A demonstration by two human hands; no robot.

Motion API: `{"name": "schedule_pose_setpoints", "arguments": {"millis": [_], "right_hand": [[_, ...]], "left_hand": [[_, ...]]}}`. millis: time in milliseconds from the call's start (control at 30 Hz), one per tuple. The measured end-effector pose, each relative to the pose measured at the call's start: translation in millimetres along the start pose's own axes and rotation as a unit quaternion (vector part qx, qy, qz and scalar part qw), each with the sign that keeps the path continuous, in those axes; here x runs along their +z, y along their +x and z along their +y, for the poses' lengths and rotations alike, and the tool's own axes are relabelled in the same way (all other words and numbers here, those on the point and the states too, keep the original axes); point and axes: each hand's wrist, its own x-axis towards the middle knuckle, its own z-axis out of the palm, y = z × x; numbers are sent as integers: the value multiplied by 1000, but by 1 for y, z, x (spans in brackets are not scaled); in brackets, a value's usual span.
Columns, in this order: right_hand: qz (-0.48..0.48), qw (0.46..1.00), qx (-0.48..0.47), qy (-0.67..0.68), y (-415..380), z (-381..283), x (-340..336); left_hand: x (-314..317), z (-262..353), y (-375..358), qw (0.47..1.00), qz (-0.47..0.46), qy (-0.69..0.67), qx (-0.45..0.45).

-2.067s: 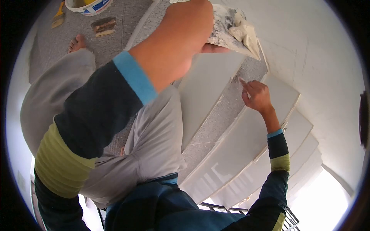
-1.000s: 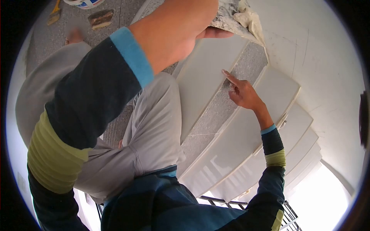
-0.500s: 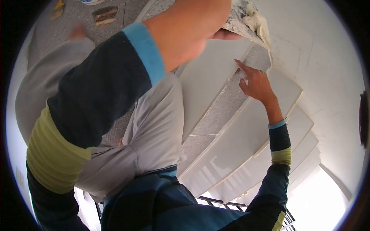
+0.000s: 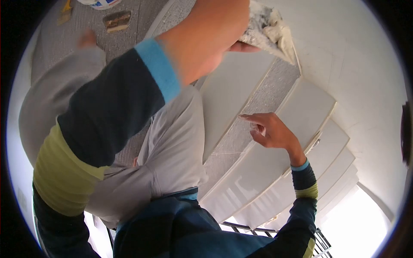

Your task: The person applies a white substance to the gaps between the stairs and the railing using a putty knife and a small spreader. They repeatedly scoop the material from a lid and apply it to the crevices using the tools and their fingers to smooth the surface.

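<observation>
My left hand (image 4: 215, 36) reaches across the top, its fingers gripping a flat plate (image 4: 262, 38) from below. The plate is smeared, with a lump of pale paste (image 4: 277, 32) on it. My right hand (image 4: 275, 131) holds nothing; its index finger is stretched out, the thumb stands apart and the other fingers are curled. That fingertip is at the seam between a pale stair panel (image 4: 234, 84) and a speckled grey strip (image 4: 273, 84). Whether it presses on the seam cannot be made out.
Further pale stair panels (image 4: 305, 105) fan down towards a dark railing (image 4: 247, 230). A white wall (image 4: 352, 64) curves along the right. At the upper left are a yellow-handled brush (image 4: 65, 13), a rectangular recess (image 4: 117, 21) in the floor and a white tub (image 4: 101, 3).
My right hand has slid down and left along the panel's seam, towards my body. My left hand has shifted slightly left with the paste-covered plate.
</observation>
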Motion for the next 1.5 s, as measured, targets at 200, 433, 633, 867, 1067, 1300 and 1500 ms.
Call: {"name": "schedule_pose_setpoints", "arguments": {"millis": [200,433,633,867,1067,1300,1500], "right_hand": [[221,969,-45,98,-16,-12,-37],[256,964,37,66,17,83,-86],[234,957,104,139,46,114,-120],[192,978,84,11,61,139,-127],[208,924,114,-300,59,125,-121],[214,894,87,-384,51,115,-132],[148,906,149,-367,66,103,-140]], "left_hand": [[6,6,7,990,87,25,-113],[-4,4,7,991,85,92,-45],[-8,13,8,985,153,0,-81],[-11,14,9,984,152,-20,-95],[-16,11,11,979,173,-25,-108],[-7,16,10,973,181,-21,-143],[-7,15,8,979,156,10,-128]]}}
